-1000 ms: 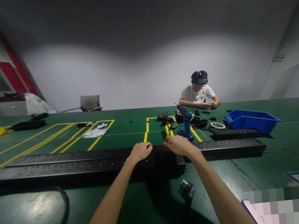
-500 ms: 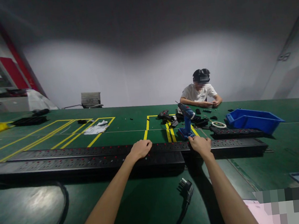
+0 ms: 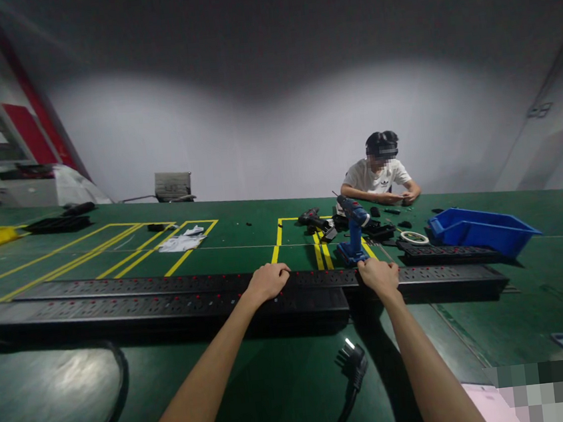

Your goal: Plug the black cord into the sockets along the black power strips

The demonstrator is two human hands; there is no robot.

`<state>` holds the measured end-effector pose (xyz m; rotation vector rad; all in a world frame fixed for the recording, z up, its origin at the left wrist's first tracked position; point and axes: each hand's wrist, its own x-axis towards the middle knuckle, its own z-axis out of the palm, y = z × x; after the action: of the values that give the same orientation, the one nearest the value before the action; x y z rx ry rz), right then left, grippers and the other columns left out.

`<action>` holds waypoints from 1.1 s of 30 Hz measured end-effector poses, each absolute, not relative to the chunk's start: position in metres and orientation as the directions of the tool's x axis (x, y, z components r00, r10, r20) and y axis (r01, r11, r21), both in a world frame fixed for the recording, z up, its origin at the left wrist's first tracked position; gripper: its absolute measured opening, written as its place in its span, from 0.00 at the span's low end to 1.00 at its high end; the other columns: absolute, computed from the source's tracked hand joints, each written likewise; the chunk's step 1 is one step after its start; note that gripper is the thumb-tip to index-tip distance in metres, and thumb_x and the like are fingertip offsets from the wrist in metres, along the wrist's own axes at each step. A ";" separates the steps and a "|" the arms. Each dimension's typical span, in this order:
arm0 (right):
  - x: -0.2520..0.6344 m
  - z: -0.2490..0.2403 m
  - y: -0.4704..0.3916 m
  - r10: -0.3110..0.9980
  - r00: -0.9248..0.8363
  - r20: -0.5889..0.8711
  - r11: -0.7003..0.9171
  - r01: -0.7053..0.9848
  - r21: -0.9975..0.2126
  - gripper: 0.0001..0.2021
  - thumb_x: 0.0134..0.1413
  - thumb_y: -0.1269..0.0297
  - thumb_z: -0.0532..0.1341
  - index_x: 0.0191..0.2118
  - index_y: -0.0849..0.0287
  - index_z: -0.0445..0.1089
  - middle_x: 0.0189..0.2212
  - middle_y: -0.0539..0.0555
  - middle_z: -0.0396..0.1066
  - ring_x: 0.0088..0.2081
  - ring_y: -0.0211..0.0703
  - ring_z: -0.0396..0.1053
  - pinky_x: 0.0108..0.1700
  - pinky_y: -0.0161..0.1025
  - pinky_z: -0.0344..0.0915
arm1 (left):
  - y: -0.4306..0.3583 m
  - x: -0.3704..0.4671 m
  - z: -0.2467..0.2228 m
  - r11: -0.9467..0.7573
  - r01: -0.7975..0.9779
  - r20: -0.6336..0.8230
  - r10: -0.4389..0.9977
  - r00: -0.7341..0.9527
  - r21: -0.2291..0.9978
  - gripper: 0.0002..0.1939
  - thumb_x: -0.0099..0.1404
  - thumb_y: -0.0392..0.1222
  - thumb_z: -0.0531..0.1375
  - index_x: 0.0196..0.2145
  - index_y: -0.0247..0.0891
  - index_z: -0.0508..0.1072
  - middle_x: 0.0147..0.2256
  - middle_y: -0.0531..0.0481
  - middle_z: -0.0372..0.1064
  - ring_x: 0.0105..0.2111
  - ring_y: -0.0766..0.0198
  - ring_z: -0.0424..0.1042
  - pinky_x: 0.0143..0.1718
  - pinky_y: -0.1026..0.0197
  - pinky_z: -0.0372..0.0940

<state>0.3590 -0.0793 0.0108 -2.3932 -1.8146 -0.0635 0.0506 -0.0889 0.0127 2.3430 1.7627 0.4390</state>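
Two long black power strips with red-marked sockets lie side by side across the table. My left hand (image 3: 270, 281) is curled over the far power strip (image 3: 434, 275), its wrist passing above the near power strip (image 3: 186, 308). Farther right, my right hand (image 3: 379, 276) grips the same far strip, just in front of a blue cordless drill (image 3: 354, 227) standing upright on its battery. Both hands' fingertips are partly hidden behind the strip. A black plug (image 3: 353, 361) on a cable rests on the table between my forearms.
A blue bin (image 3: 482, 227) stands at the right beside a short black socket strip (image 3: 449, 252). Behind the blue drill lie another drill (image 3: 312, 219), black parts and a white ring (image 3: 414, 237). White gloves (image 3: 182, 239) lie left. Across the table sits a person (image 3: 378, 174).
The view has shifted very slightly. Both hands keep their hold on the far power strip, and nothing on the table has visibly moved.
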 end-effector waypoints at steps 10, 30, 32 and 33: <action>0.356 0.008 -0.077 0.953 0.272 0.131 -0.260 0.960 -0.104 0.24 0.60 0.55 0.43 0.39 0.63 0.75 0.38 0.65 0.73 0.45 0.55 0.69 0.49 0.49 0.50 | -0.090 0.051 0.013 -0.258 0.921 0.146 0.964 0.223 0.293 0.18 0.64 0.45 0.49 0.45 0.46 0.76 0.44 0.48 0.74 0.46 0.56 0.71 0.50 0.54 0.62; 0.340 0.012 -0.080 0.954 0.270 0.132 -0.252 0.958 -0.137 0.24 0.60 0.57 0.44 0.41 0.66 0.73 0.37 0.66 0.74 0.45 0.56 0.69 0.50 0.49 0.49 | -0.095 0.051 0.014 -0.205 0.929 0.186 0.971 0.152 0.310 0.17 0.63 0.41 0.50 0.42 0.45 0.77 0.42 0.50 0.75 0.43 0.57 0.72 0.49 0.54 0.64; 0.337 0.012 -0.081 0.955 0.266 0.131 -0.248 0.959 -0.139 0.24 0.61 0.58 0.44 0.41 0.66 0.73 0.37 0.67 0.74 0.46 0.56 0.69 0.50 0.49 0.48 | -0.094 0.048 0.015 -0.212 0.927 0.189 0.969 0.159 0.308 0.17 0.63 0.41 0.50 0.42 0.46 0.77 0.42 0.51 0.75 0.43 0.57 0.73 0.48 0.54 0.65; 0.335 0.012 -0.082 0.955 0.262 0.138 -0.242 0.960 -0.140 0.24 0.61 0.58 0.43 0.41 0.66 0.73 0.37 0.67 0.74 0.46 0.57 0.69 0.50 0.50 0.48 | -0.094 0.046 0.015 -0.212 0.928 0.188 0.969 0.159 0.305 0.17 0.63 0.41 0.50 0.42 0.47 0.77 0.43 0.51 0.75 0.43 0.57 0.73 0.48 0.54 0.65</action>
<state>0.3349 -0.0818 0.0115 -2.3320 -1.7977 -0.0354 0.0455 -0.0940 0.0145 2.2987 1.8930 0.5223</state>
